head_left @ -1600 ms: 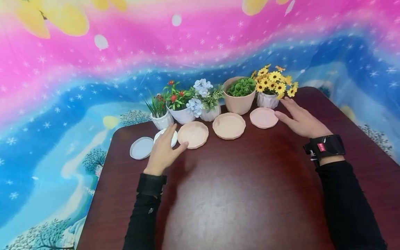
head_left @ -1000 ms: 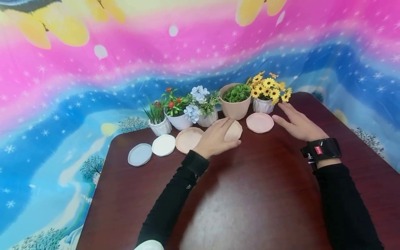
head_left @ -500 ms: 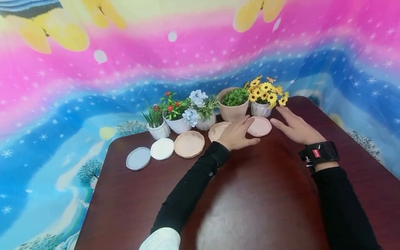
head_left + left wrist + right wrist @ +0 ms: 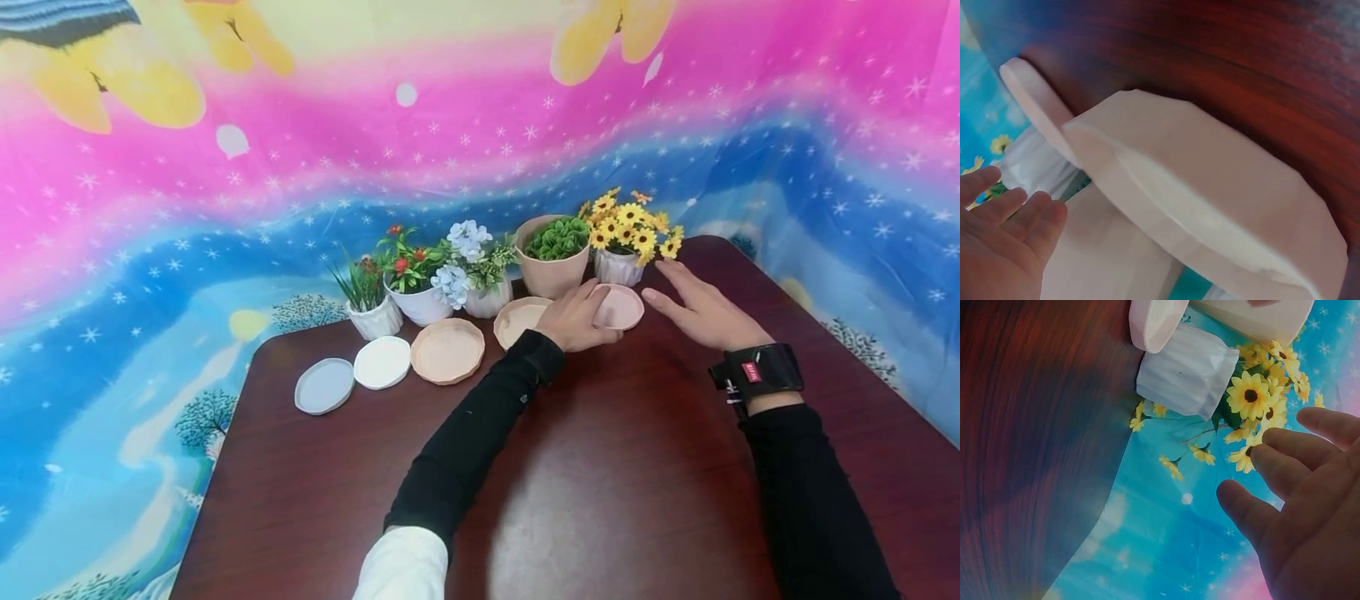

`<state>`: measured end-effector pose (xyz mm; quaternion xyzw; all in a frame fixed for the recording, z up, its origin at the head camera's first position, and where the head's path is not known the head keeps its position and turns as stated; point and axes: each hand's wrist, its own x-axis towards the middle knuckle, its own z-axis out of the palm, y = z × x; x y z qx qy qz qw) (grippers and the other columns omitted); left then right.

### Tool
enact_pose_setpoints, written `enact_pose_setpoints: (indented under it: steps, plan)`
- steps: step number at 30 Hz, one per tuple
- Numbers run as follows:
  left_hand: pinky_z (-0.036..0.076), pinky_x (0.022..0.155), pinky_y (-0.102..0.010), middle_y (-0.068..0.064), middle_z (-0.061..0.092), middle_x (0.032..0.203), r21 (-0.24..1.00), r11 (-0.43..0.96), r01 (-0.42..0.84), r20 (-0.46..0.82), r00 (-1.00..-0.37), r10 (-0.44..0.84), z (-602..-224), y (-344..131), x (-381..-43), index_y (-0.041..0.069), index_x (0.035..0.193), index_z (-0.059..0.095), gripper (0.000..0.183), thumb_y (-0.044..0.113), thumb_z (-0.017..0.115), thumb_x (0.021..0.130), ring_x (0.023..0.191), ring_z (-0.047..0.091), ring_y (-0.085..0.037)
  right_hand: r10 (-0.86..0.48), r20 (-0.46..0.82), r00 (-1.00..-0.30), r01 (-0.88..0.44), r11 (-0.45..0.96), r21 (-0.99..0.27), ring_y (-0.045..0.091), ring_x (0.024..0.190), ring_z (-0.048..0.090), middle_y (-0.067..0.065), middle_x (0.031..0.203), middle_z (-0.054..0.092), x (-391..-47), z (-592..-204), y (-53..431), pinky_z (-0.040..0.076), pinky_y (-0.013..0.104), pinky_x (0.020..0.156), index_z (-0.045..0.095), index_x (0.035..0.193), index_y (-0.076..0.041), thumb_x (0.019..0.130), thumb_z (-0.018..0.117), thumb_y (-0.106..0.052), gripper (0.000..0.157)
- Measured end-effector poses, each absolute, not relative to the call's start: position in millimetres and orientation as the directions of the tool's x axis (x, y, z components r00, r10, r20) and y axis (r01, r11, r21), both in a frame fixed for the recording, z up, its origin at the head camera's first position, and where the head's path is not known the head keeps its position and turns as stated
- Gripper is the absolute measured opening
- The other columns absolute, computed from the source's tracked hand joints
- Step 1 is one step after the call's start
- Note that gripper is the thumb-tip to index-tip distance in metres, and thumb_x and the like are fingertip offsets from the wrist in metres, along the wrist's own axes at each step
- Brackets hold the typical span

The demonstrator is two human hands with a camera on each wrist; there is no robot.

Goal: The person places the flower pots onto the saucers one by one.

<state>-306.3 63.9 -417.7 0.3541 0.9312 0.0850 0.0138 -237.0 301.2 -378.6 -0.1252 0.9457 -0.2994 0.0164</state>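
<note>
My left hand is over the left edge of the pink saucer, overlapping it in the head view. In the left wrist view its fingers are loosely bent with nothing between them. A large peach saucer lies just left of that hand, partly covered by it. My right hand hovers to the right of the pink saucer, fingers spread and holding nothing. Nearest its fingertips is a ribbed white pot of yellow flowers, also seen beside the fingers in the right wrist view.
Farther left lie another peach saucer, a white one and a grey one. Behind stand a peach pot with green leaves and several white-potted plants. A printed cloth hangs behind the dark wooden table.
My left hand has swept right, from over the white saucer past the peach saucers to the pink one. The right hand stays near the yellow flowers. The view has tilted slightly up.
</note>
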Motion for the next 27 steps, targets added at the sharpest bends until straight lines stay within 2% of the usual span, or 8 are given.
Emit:
enact_pose_setpoints:
  steps: [10, 18, 22, 27]
  plan:
    - [0.039, 0.12, -0.033, -0.002, 0.03, 0.173, 0.173, 0.75, 0.638, -0.046, -0.756, 0.653, -431.2, 88.9, -318.8, 0.021, 0.169, 0.032, 0.088, 0.065, 0.063, 0.099, 0.157, 0.033, -0.02, -0.24, 0.057, -0.969, -0.228, 0.782, -0.58, 0.046, 0.162, 0.006, 0.029, 0.175, 0.012, -232.8, -380.4, 306.8, 0.015, 0.07, 0.124, 0.016, 0.171, -0.003, 0.113, 0.046, -0.053, 0.082]
    - [0.039, 0.12, -0.034, 0.0, 0.037, 0.168, 0.168, 0.793, 0.586, -0.028, -0.801, 0.598, -431.4, 90.0, -329.4, 0.022, 0.166, 0.039, 0.089, 0.067, 0.067, 0.095, 0.155, 0.036, -0.02, -0.253, 0.073, -0.965, -0.247, 0.772, -0.586, 0.044, 0.163, 0.007, 0.026, 0.176, 0.013, -234.9, -376.7, 303.0, 0.015, 0.067, 0.125, 0.017, 0.171, -0.003, 0.113, 0.047, -0.051, 0.081]
    - [0.039, 0.12, -0.036, -0.004, 0.036, 0.169, 0.178, 0.802, 0.57, -0.032, -0.811, 0.584, -430.6, 89.3, -333.1, 0.022, 0.167, 0.038, 0.091, 0.067, 0.068, 0.094, 0.153, 0.038, -0.023, -0.255, 0.082, -0.963, -0.254, 0.77, -0.585, 0.044, 0.163, 0.008, 0.026, 0.176, 0.013, -234.8, -373.7, 300.6, 0.015, 0.066, 0.126, 0.018, 0.171, -0.003, 0.113, 0.047, -0.051, 0.081]
    - [0.043, 0.116, -0.036, -0.007, 0.043, 0.163, 0.209, 0.799, 0.564, -0.039, -0.811, 0.583, -435.0, 90.0, -332.9, 0.019, 0.167, 0.037, 0.095, 0.067, 0.07, 0.092, 0.145, 0.046, -0.023, -0.247, 0.076, -0.966, -0.244, 0.773, -0.585, 0.043, 0.163, 0.008, 0.025, 0.176, 0.013, -232.5, -374.1, 302.9, 0.014, 0.066, 0.126, 0.017, 0.171, -0.004, 0.113, 0.046, -0.052, 0.081]
